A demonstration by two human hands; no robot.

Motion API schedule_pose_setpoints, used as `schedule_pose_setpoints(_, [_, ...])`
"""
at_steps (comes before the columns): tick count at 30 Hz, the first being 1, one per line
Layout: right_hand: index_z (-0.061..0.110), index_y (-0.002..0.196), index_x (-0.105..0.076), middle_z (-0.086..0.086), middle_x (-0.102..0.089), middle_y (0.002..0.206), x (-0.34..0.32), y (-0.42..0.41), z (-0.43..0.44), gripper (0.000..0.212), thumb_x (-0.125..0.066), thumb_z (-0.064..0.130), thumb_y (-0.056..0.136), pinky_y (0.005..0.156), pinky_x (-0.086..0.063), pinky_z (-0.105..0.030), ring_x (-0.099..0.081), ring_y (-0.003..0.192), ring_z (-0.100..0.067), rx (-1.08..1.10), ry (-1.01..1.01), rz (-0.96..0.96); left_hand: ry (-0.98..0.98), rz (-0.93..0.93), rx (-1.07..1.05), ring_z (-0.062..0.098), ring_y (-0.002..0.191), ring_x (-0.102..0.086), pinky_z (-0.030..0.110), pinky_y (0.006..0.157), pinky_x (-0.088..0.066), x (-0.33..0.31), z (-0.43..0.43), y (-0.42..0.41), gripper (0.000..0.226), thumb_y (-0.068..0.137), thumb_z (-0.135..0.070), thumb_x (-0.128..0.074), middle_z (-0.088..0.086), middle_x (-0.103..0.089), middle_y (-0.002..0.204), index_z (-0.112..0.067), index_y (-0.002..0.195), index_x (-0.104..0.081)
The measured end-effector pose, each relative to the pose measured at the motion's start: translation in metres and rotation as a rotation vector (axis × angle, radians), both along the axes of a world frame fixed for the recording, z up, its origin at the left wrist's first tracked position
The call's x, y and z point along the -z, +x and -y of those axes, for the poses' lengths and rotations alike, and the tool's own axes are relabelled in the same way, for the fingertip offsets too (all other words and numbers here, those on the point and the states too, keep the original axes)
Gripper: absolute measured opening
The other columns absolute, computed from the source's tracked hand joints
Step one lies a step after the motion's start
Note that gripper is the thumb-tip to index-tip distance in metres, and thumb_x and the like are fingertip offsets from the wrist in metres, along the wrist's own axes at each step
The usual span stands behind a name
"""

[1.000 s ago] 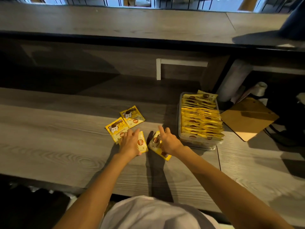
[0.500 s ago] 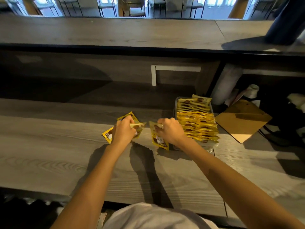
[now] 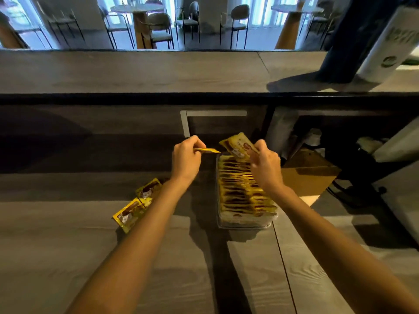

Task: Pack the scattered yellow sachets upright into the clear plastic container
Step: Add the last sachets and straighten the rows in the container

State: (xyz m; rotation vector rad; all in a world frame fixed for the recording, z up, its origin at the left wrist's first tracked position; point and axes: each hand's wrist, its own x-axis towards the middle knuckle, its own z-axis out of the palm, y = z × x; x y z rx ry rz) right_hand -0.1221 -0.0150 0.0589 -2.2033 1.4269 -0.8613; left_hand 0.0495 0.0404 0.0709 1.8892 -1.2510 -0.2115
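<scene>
Left hand (image 3: 186, 157) pinches thin yellow sachet (image 3: 209, 150), seen edge-on, face hidden. Right hand (image 3: 265, 164) grips second yellow printed sachet (image 3: 238, 146) over far end of clear rectangular plastic container (image 3: 244, 225). Container on grey wood-grain worktop (image 3: 56, 257), packed with upright row of yellow sachets (image 3: 240, 189), right side covered by forearm. Two loose yellow sachets (image 3: 136, 206) flat on worktop, partly behind left forearm. Sachet print blurred, unreadable.
</scene>
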Motion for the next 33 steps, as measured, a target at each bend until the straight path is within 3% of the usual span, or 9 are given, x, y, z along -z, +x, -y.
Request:
schedule_pose_setpoints(3, [0.002, 0.099, -0.045, -0.022, -0.066, 0.097, 0.007, -0.015, 0.017, 0.016, -0.055, 0.001, 0.087, 0.071, -0.052, -0.055, -0.062, 0.087, -0.038, 0.085, 0.031, 0.036, -0.022, -0.055, 0.016, 0.02, 0.084, -0.06, 0.02, 0.069, -0.04, 0.007, 0.023, -0.014, 0.021, 0.084, 0.008, -0.052, 0.013, -0.068, 0.089, -0.004, 0.087, -0.068])
schedule_pose_setpoints(7, [0.003, 0.102, -0.043, -0.021, -0.064, 0.101, 0.014, -0.024, 0.038, 0.019, -0.056, 0.004, 0.089, 0.074, -0.053, -0.053, -0.061, 0.088, -0.035, 0.106, 0.098, 0.048, -0.003, -0.148, 0.012, 0.014, 0.086, -0.056, 0.011, 0.063, -0.039, 0.015, 0.048, -0.024, 0.019, 0.086, 0.008, -0.051, 0.013, -0.067, 0.096, -0.003, 0.09, -0.066])
schedule_pose_setpoints(11, [-0.003, 0.112, -0.043, -0.025, -0.061, 0.111, 0.017, -0.023, 0.054, 0.023, -0.05, 0.002, 0.091, 0.08, -0.051, -0.046, -0.06, 0.099, -0.037, 0.108, 0.151, 0.055, 0.026, -0.241, -0.007, 0.021, 0.097, -0.06, 0.018, 0.075, -0.044, 0.023, 0.065, -0.03, 0.018, 0.088, 0.006, -0.05, 0.016, -0.065, 0.103, 0.0, 0.096, -0.064])
schedule_pose_setpoints(16, [-0.007, 0.119, -0.044, -0.028, -0.059, 0.115, 0.021, -0.017, 0.067, 0.027, -0.043, -0.003, 0.092, 0.079, -0.048, -0.042, -0.057, 0.105, -0.04, 0.175, 0.221, 0.091, 0.057, -0.296, 0.005, 0.011, 0.089, -0.054, 0.008, 0.06, -0.04, 0.029, 0.077, -0.032, 0.019, 0.089, 0.005, -0.049, 0.015, -0.062, 0.106, -0.003, 0.098, -0.063])
schedule_pose_setpoints(20, [-0.007, 0.115, -0.046, -0.027, -0.059, 0.113, 0.02, -0.016, 0.071, 0.025, -0.043, -0.007, 0.091, 0.072, -0.041, -0.03, -0.057, 0.104, -0.038, 0.197, 0.248, 0.145, 0.064, -0.321, 0.007, 0.02, 0.101, -0.058, 0.021, 0.076, -0.043, 0.032, 0.084, -0.03, 0.017, 0.09, 0.003, -0.05, 0.014, -0.062, 0.107, -0.006, 0.097, -0.063])
schedule_pose_setpoints(24, [-0.011, 0.106, -0.053, -0.029, -0.061, 0.107, 0.026, -0.016, 0.075, 0.02, -0.042, -0.006, 0.09, 0.07, -0.043, -0.034, -0.058, 0.098, -0.04, 0.195, 0.293, 0.106, 0.085, -0.348, 0.014, 0.02, 0.104, -0.057, 0.021, 0.079, -0.041, 0.034, 0.086, -0.03, 0.017, 0.09, 0.003, -0.05, 0.012, -0.062, 0.108, -0.005, 0.099, -0.062])
schedule_pose_setpoints(28, [-0.013, 0.097, -0.054, -0.03, -0.061, 0.103, 0.037, -0.02, 0.076, 0.018, -0.042, -0.004, 0.088, 0.077, -0.047, -0.05, -0.056, 0.094, -0.043, 0.223, 0.257, 0.089, 0.071, -0.369, 0.028, 0.022, 0.109, -0.058, 0.022, 0.082, -0.044, 0.033, 0.086, -0.03, 0.023, 0.089, 0.007, -0.049, 0.013, -0.062, 0.112, -0.005, 0.104, -0.061])
schedule_pose_setpoints(33, [-0.006, 0.105, -0.052, -0.026, -0.063, 0.1, 0.047, -0.024, 0.068, 0.02, -0.043, -0.007, 0.087, 0.068, -0.046, -0.041, -0.059, 0.089, -0.04, 0.212, 0.228, 0.114, 0.112, -0.37, 0.155, 0.021, 0.112, -0.056, 0.022, 0.084, -0.045, 0.034, 0.084, -0.031, 0.029, 0.087, 0.012, -0.045, 0.012, -0.061, 0.114, -0.005, 0.106, -0.059])
